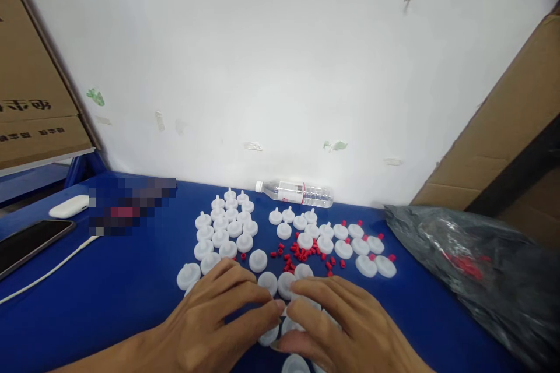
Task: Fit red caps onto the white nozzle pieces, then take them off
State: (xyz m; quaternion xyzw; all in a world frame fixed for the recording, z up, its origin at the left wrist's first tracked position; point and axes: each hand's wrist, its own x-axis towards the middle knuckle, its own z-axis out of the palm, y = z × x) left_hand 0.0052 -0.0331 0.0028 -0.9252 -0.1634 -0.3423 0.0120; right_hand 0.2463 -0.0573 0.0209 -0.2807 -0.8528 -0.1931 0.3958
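Note:
Several round white plastic caps with a thin nozzle on top lie under and between my hands. My left hand (219, 309) reaches in from the left, with thumb and index tips drawn together at a small pale piece I cannot make out. My right hand (350, 317) curls its thumb and index finger about a white cap (291, 325), partly hidden by the fingers. Its other fingers rest over more caps. Just beyond the hands are a loose white cap (258, 260) and a pile of small red tips (301, 253).
Rows of white caps (220, 238) stand at left on the blue table (131, 280). Caps fitted with red tips (366, 266) lie at right. A plastic bottle (291, 192) lies along the wall. A phone (30, 242), white cable (56, 271) and dark bag (481, 274) flank the work.

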